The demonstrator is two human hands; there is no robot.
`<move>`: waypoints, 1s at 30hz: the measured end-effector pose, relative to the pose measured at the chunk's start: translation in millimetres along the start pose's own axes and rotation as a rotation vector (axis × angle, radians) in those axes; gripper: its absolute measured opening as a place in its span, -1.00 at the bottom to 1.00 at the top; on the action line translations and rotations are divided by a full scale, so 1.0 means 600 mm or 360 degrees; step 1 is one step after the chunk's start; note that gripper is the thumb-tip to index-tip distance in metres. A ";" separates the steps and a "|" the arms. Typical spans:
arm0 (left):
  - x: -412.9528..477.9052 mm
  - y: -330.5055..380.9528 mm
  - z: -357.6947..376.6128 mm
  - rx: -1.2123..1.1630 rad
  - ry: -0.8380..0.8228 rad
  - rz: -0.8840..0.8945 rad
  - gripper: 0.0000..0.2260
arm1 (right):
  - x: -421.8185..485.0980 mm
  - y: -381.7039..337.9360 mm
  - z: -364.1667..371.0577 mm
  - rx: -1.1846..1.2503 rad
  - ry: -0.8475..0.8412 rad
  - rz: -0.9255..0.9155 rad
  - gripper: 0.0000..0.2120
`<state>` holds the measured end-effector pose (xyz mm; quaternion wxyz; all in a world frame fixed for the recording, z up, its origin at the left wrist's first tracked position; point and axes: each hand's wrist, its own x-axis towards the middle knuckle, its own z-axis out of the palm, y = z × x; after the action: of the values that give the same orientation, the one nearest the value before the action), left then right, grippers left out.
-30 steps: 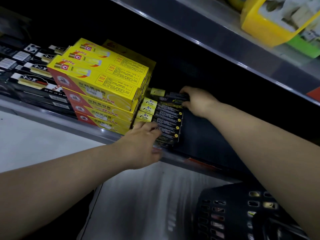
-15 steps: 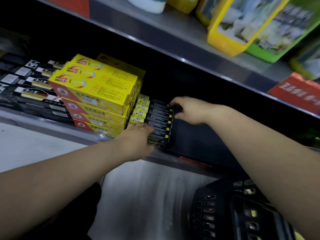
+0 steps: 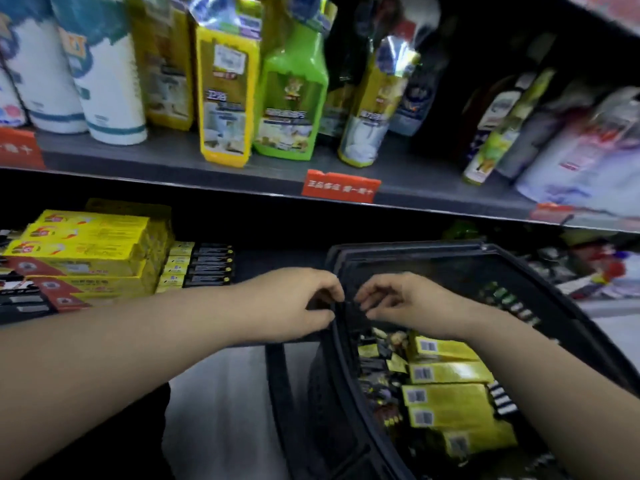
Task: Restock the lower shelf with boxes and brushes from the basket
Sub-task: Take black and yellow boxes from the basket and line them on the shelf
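Yellow boxes (image 3: pixel 446 372) lie in the basket (image 3: pixel 341 362) at five o'clock from the nearer right hand (image 3: pixel 398 303), long axes nine-to-three. It and the left hand (image 3: pixel 294 303) have curled fingers; I cannot tell whether either grasps anything.

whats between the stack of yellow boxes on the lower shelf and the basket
Head view: a row of black packs with yellow ends beside the yellow boxes, then bare dark shelf up to the basket.

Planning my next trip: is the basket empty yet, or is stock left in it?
Not empty. The basket holds several yellow boxes stacked inside, with small dark packs beside them.
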<state>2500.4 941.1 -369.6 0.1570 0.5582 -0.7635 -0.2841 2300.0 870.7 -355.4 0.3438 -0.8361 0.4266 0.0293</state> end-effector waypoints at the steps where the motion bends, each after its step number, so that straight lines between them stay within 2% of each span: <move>1: 0.002 0.024 0.014 0.0047 -0.0028 0.0053 -0.76 | -0.012 0.024 0.005 -0.0022 -0.0027 0.0064 -0.84; 5: 0.012 0.091 0.102 0.0115 -0.0113 0.0197 -0.76 | -0.040 0.128 0.051 -0.0240 -0.0220 0.0297 -0.77; 8: 0.019 0.110 0.163 0.0399 -0.0188 0.0314 -0.75 | -0.040 0.198 0.090 -0.0498 -0.0452 0.0418 -0.70; 11: 0.035 0.099 0.168 0.0599 -0.0182 0.0310 -0.73 | -0.023 0.252 0.116 -0.0764 -0.0660 0.0515 -0.65; 15: 0.068 0.070 0.144 0.0615 -0.0072 0.0245 -0.78 | 0.021 0.298 0.139 -0.1077 -0.0466 0.0539 -0.54; 18: 0.081 0.061 0.144 0.0636 -0.0059 0.0251 -0.79 | 0.057 0.320 0.157 -0.1293 -0.0569 0.0524 -0.43; 20: 0.087 0.057 0.149 0.0679 -0.0061 0.0256 -0.79 | 0.073 0.335 0.173 -0.1394 -0.0684 0.0503 -0.51; 23: 0.092 0.058 0.152 0.0732 -0.0079 0.0211 -0.79 | 0.082 0.342 0.178 -0.1488 -0.0634 0.0462 -0.60; 25: 0.095 0.062 0.152 0.0758 -0.0085 0.0165 -0.76 | 0.088 0.338 0.155 -0.1332 -0.0571 0.0455 -0.63; 27: 0.095 0.067 0.153 0.0792 -0.0093 0.0098 -0.72 | 0.086 0.315 0.112 -0.0993 -0.0530 0.0369 -0.73; 28: 0.095 0.072 0.154 0.0807 -0.0088 0.0054 -0.69 | 0.079 0.301 0.090 -0.0737 -0.0487 0.0353 -0.80; 30: 0.097 0.084 0.162 0.0740 -0.0069 -0.0069 -0.56 | 0.052 0.269 0.058 0.0000 -0.0429 0.0404 -0.77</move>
<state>2389.0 922.4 -419.9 0.0014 0.5895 -0.7994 -0.1158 2209.7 805.5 -481.1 0.3913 -0.7640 0.4788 0.1843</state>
